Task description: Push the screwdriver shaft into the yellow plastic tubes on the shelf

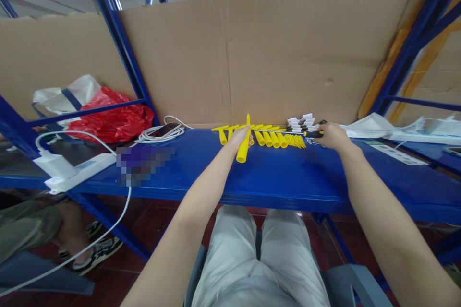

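My left hand (239, 138) is closed around a yellow T-shaped plastic piece with a tubular handle (242, 154), held a little above the blue shelf. My right hand (334, 136) grips a long screwdriver (312, 134) by its black and yellow handle. Its thin shaft points left toward the yellow piece; whether the tip touches it I cannot tell. Behind my left hand, several similar yellow T-shaped pieces (267, 139) lie in a row. Small flat yellow parts (297, 141) lie at the row's right end. White and black small parts (301, 122) are stacked near the cardboard.
Cardboard (281, 57) stands along the back of the blue shelf (288, 177). At left are a red plastic bag (113, 115), a coiled white cable (158, 134), a power strip (82, 172) and a blurred-out item. A printed sheet (396, 152) lies right. Another person's leg shows lower left.
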Demonstrator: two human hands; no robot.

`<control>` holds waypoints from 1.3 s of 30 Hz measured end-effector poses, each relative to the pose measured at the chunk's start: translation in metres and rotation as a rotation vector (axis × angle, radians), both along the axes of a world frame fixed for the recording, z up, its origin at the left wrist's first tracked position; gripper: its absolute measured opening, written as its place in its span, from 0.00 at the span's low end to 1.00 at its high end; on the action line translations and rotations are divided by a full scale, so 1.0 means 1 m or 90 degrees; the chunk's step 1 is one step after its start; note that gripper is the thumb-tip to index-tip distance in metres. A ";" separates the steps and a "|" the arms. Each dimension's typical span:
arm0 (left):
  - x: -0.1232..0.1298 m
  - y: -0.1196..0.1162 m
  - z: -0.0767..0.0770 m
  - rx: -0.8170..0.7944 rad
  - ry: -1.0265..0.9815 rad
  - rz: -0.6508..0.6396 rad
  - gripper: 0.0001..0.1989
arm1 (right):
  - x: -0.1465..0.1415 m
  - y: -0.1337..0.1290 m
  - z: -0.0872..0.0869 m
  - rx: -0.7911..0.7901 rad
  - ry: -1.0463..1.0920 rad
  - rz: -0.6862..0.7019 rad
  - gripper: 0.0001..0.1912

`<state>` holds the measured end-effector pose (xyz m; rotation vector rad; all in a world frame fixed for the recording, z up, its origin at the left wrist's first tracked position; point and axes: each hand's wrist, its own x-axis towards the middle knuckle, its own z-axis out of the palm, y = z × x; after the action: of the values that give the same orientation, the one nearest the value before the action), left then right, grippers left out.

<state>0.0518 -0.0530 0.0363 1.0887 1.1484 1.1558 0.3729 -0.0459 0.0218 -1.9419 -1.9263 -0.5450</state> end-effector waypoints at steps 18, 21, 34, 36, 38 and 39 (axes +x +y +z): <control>-0.002 0.006 -0.003 0.004 -0.033 0.022 0.09 | -0.002 0.003 0.003 -0.124 0.039 -0.003 0.21; -0.001 0.005 -0.003 0.007 -0.025 0.016 0.10 | -0.002 0.001 0.003 -0.096 0.032 -0.003 0.18; -0.001 0.002 0.000 -0.004 -0.032 0.020 0.08 | 0.000 -0.002 0.004 -0.065 0.039 -0.004 0.22; -0.001 0.002 0.000 0.000 -0.028 0.018 0.09 | 0.001 -0.001 0.005 -0.080 0.046 0.003 0.21; 0.000 0.001 0.000 0.010 -0.020 0.010 0.09 | 0.001 -0.002 0.006 -0.091 0.049 0.004 0.20; 0.000 0.000 0.000 0.014 -0.017 0.006 0.09 | 0.001 -0.002 0.007 -0.088 0.044 0.002 0.19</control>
<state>0.0520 -0.0527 0.0360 1.0838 1.1236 1.1895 0.3742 -0.0480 0.0284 -2.0122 -1.9703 -0.3483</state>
